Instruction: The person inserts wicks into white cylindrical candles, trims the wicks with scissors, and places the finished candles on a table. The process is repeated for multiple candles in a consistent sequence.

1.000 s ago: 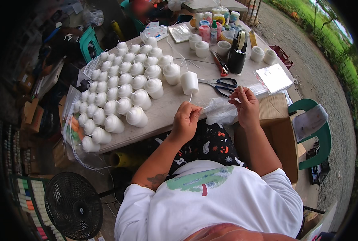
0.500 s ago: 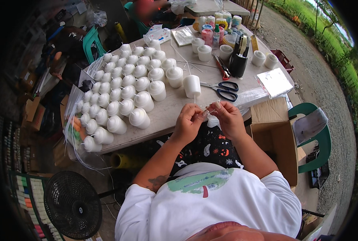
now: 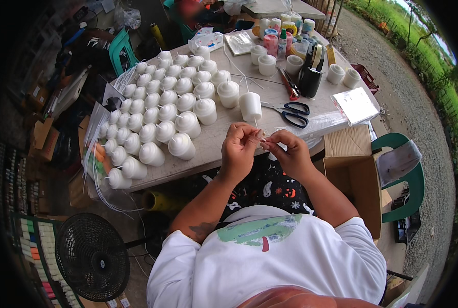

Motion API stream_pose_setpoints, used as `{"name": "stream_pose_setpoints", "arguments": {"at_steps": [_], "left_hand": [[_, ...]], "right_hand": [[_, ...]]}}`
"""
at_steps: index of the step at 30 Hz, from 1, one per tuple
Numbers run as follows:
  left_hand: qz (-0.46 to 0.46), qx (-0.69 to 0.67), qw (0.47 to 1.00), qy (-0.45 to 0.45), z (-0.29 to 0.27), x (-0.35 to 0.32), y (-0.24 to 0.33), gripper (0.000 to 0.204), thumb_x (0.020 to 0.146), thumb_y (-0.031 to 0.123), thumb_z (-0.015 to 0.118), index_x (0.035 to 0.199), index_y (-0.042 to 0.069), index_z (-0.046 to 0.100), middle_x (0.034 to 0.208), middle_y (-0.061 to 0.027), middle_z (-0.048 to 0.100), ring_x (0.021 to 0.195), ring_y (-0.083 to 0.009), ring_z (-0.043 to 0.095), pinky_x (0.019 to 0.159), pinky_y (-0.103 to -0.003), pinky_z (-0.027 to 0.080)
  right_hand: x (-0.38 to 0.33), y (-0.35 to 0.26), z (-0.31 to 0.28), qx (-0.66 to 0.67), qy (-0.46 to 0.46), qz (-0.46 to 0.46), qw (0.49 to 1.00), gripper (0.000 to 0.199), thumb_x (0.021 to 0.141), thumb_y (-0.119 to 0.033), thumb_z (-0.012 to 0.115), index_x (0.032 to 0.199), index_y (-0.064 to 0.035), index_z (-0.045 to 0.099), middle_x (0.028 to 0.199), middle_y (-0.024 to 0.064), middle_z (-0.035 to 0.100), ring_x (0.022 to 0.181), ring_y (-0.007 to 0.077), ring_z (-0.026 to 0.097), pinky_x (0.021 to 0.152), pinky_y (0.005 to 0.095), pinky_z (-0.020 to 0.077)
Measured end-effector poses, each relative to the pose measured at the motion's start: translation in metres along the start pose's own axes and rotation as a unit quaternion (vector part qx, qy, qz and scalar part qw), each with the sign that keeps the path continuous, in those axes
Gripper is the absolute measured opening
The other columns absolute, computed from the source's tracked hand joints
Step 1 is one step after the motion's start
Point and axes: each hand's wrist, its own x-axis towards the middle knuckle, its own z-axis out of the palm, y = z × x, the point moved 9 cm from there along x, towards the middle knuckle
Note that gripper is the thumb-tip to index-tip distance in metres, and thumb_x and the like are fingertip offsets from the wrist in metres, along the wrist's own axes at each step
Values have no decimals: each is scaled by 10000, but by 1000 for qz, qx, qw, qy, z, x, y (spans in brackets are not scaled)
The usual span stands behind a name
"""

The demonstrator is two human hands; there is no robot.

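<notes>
At the far left a black fan [image 3: 91, 256] stood below the table [image 3: 208, 150]. A bundle of thin white strands [image 3: 91, 154] hung over the table's left edge. Beside it stood rows of white candles [image 3: 169, 113], packed close, most with domed tops and wicks poking out. A larger white candle [image 3: 229, 95] stood upright at the right end of these rows.

Over the table's near edge was the left hand [image 3: 238, 154], its thumb and fingertips pinched together; whatever they gripped was too small to tell. Just beyond was a single white candle [image 3: 250, 106], on the table, its wick [image 3: 256, 123] running from the near end toward those fingertips; whether they touched it could not be told. The right hand [image 3: 294, 158] was just beside the left, its thumb and fingertips likewise brought together.

Past the single candle lay dark-handled scissors [image 3: 295, 114], and behind them a black tape dispenser [image 3: 310, 77]. Farther right were a stack of clear plastic packets [image 3: 354, 105], an open cardboard box [image 3: 352, 177] and a green plastic chair [image 3: 414, 192].
</notes>
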Motion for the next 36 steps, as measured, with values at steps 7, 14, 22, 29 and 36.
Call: {"name": "stream_pose_setpoints", "arguments": {"at_steps": [7, 14, 22, 29, 36], "left_hand": [[-131, -88, 982, -101, 10, -7, -5, 183, 947, 197, 600, 1061, 53, 594, 911, 6, 587, 679, -34, 484, 570, -177, 393], [-42, -64, 994, -82, 13, -5, -14, 84, 923, 102, 618, 963, 38, 655, 1012, -39, 589, 740, -40, 561, 567, -194, 442], [17, -4, 993, -116, 18, -7, -4, 77, 940, 91, 586, 982, 50, 637, 1105, -43, 576, 839, -31, 570, 584, -164, 406], [-109, -114, 979, -130, 17, -8, -22, 153, 968, 134, 545, 1073, 55, 623, 1090, -54, 583, 719, -42, 547, 553, -178, 426], [-275, -277, 880, -271, 59, -35, -32, 388, 1005, 286, 469, 1318, 58, 444, 998, -42, 627, 683, -61, 547, 578, -208, 465]], "right_hand": [[-4, 15, -2, 72, 10, 55, 996, 99, 876, -85, 671, 958, -33, 693, 843, 48, 624, 752, 118, 568, 681, 268, 464], [-6, 12, 1, 75, -1, 51, 996, 129, 893, -110, 658, 985, -25, 688, 815, 24, 618, 708, 83, 544, 640, 231, 442], [-11, 32, 9, 163, -34, 161, 973, 187, 920, -190, 642, 1001, -27, 685, 835, -24, 609, 716, 48, 498, 639, 212, 421], [-7, 24, 4, 142, -30, 111, 983, 188, 919, -196, 639, 1014, -44, 695, 859, -6, 590, 753, 73, 512, 688, 224, 428], [-5, 22, -13, 120, 52, 58, 990, 129, 895, -160, 649, 987, -105, 720, 1130, 83, 567, 1184, 221, 437, 990, 342, 356]]}}
